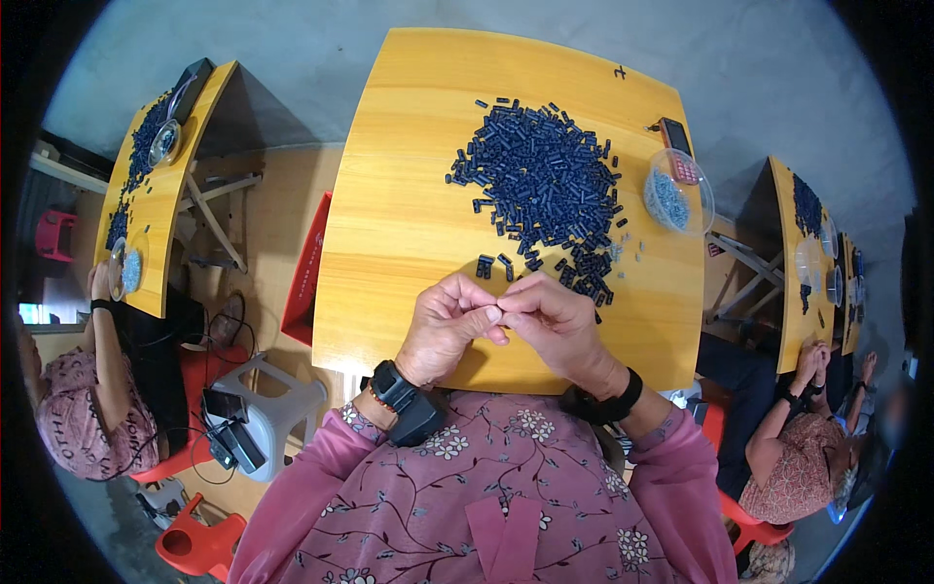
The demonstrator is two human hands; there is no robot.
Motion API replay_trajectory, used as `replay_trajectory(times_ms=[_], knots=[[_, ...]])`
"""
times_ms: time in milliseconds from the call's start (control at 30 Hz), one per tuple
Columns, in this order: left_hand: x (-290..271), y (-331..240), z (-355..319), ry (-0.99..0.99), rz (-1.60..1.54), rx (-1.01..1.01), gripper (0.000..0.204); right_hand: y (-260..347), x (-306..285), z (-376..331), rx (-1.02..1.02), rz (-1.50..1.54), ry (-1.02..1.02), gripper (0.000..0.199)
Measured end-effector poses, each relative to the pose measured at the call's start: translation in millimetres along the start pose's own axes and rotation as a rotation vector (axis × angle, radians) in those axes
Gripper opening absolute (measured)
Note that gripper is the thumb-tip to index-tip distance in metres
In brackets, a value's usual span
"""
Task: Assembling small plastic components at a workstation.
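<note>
Dark-blue segmented parts (540,180) lie in a broad heap on a yellow wood-topped desk (389,195), slightly right of centre, spreading from near the far edge toward the near edge. The left hand (449,326) and right hand (562,326) meet just inside the near edge, thumbs and forefingers drawn into pinches, tips together; whether anything sits between them cannot be told. A clear bowl (705,200) of small pale pieces (665,201) stands at the right edge, a dark handheld device (673,135) beside it toward the far right corner.

Progress: the bulk of the heap appears still to be handled, and no separate finished pile can be distinguished. A few parts lie apart at its near fringe, beyond the fingertips; whether these are done is unclear. Some pale pieces lie loose at the heap's right fringe.

Obscured: the hands cover part of the near edge; single parts in the heap's middle merge together; the left neighbouring desk (161,209) and right neighbouring desk (790,311) are distorted toward the dark rim.
</note>
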State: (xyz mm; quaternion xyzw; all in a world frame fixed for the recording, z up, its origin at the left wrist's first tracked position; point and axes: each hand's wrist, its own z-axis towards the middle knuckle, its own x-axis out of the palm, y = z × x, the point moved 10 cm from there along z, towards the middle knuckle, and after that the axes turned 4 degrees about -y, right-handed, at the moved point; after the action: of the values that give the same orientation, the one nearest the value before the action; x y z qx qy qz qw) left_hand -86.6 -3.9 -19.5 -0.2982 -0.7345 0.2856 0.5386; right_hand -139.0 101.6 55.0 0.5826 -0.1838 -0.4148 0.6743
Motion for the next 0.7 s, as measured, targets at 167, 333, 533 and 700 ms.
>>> replay_trajectory(times_ms=[167,333,533,700], knots=[[9,-9,7,0.022,-0.026,0.060,0.008,-29,-6,-2,0.301,0.353,-0.040,0.017],[4,-11,8,-0.001,-0.002,0.073,0.008,-25,-6,4,0.290,0.373,-0.075,0.015],[0,-9,6,0.006,0.035,0.079,0.008,-7,-3,5,0.075,0.028,-0.018,0.012],[1,-2,1,0.016,0.113,0.044,0.010,4,-2,-4,0.009,-0.052,0.003,0.012]])
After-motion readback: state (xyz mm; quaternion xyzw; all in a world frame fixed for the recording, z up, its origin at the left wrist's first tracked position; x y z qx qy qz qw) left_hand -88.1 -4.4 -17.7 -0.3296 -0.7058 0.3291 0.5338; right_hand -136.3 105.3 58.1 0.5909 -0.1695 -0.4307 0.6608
